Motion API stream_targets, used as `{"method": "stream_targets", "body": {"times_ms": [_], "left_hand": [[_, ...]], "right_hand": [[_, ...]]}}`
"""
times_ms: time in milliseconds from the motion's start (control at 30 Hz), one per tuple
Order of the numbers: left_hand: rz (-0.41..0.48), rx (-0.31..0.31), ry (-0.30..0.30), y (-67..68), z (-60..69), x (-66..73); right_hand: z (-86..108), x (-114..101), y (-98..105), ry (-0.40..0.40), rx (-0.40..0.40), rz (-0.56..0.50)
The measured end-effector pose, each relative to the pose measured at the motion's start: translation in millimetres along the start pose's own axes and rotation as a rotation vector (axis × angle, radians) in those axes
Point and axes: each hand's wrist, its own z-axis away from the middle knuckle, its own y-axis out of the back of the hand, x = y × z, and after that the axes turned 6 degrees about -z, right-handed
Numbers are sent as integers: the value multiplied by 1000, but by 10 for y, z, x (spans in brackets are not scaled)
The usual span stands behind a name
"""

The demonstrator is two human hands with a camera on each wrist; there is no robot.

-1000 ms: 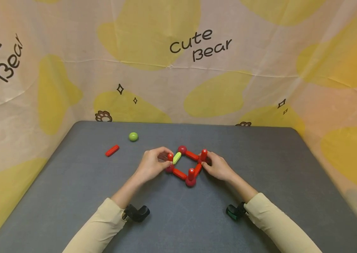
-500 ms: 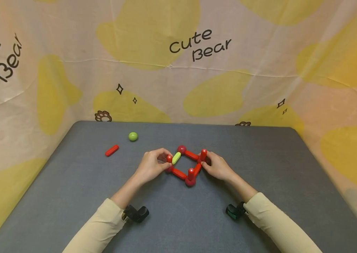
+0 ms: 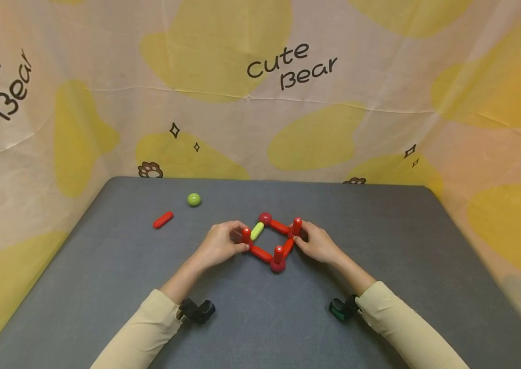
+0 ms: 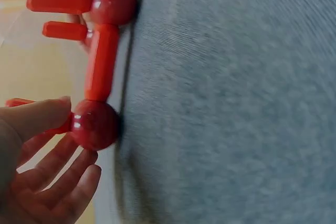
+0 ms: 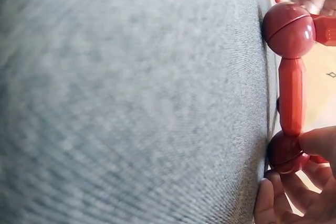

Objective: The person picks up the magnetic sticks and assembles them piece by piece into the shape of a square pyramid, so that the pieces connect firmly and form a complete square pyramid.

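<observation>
A four-sided frame of magnetic building sticks and balls lies on the grey table [image 3: 242, 318]. Its red balls, such as the near ball [image 3: 277, 265] and far ball [image 3: 265, 219], sit at the corners. Red sticks form three sides; a yellow-green stick [image 3: 257, 231] forms the far left side. Upright red sticks stand on the left, near and right corners; the far ball bears none. My left hand [image 3: 218, 245] has thumb and fingers curved round the left corner's ball [image 4: 95, 125] and upright. My right hand [image 3: 318, 244] holds the right corner, thumb on its ball [image 5: 286, 152].
A loose red stick [image 3: 163, 220] lies at the left of the table, with a green ball [image 3: 194, 200] farther back. Patterned cloth [image 3: 223, 118] hangs behind the table and at both sides. Each wrist wears a black camera mount [image 3: 198, 311].
My left thumb and fingers have slid down the left upright stick toward the ball, and that corner has shifted slightly left. My right hand has stayed in place.
</observation>
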Motion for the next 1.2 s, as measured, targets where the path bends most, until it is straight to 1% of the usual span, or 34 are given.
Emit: {"method": "stream_targets", "body": {"times_ms": [133,267,400,500,667,800,900,1133,1200], "left_hand": [[-73,-8,-22,-42,-19,-58],[-102,5,-47,-77,-12,-88],[-108,-1,-67,-101,19,-84],[-106,-5,-74,-114,48,-71],[-103,-13,-89,-138,87,-39],[-80,-30,-96,-159,116,-3],[-71,-39,-99,-175,136,26],[-104,-39,-138,-216,159,62],[-104,-42,-145,-216,162,61]], "right_hand": [[-18,14,1,-12,4,-5],[-50,15,0,-22,21,3],[-91,0,7,-37,38,14],[-129,-3,15,-53,35,15],[-193,4,19,-83,15,7],[-237,-7,20,-113,-2,3],[-272,-13,28,-120,-11,4],[-321,-19,43,-159,-35,5],[-322,-20,43,-155,-33,-1]]}}
